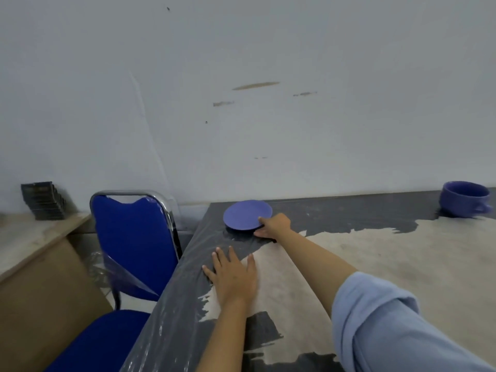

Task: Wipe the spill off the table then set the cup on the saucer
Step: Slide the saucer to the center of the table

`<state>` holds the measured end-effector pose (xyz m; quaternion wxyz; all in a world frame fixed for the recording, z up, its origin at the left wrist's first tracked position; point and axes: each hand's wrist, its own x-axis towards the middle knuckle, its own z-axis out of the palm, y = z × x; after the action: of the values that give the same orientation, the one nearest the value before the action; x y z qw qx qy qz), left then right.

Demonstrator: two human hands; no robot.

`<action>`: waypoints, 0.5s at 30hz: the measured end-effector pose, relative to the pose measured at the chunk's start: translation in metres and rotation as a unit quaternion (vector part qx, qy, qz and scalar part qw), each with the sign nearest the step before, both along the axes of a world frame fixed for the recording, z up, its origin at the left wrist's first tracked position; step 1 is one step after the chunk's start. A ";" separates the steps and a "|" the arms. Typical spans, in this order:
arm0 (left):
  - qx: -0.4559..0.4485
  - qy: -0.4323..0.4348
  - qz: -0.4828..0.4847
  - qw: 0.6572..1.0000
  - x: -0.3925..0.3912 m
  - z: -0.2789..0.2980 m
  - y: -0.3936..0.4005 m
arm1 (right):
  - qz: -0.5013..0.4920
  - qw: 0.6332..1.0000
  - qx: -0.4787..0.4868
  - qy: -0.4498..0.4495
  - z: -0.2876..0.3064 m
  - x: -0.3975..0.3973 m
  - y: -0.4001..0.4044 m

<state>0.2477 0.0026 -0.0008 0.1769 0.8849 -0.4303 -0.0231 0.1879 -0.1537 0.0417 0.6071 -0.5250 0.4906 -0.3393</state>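
Note:
A blue saucer (245, 214) sits near the table's far left corner, its near edge raised a little. My right hand (273, 226) pinches that saucer's right rim, thumb on top, fingers under it. My left hand (233, 275) lies flat on the table (402, 264), fingers spread, holding nothing. A blue cup (465, 199) stands upright at the far right by the wall, handle toward me. I see no cloth and no clear spill; the tabletop is patchy grey and beige.
A blue chair (134, 245) with a chrome frame stands against the table's left edge. Left of it is a wooden desk (35, 253) with a dark stack (43, 201) on it. A white wall runs behind the table.

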 end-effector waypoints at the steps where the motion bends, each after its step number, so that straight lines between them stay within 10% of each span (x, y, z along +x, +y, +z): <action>1: -0.001 0.001 0.000 1.000 0.000 0.000 0.000 | -0.008 1.000 0.000 -0.008 0.000 0.000 0.000; 15: -0.070 0.002 0.003 0.998 0.001 0.006 0.001 | -0.062 0.993 0.058 -0.079 -0.010 -0.079 0.020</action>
<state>0.2489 0.0032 0.0049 0.2392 0.8715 -0.4280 0.0062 0.1093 -0.1340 0.0321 0.6514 -0.4287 0.4916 -0.3875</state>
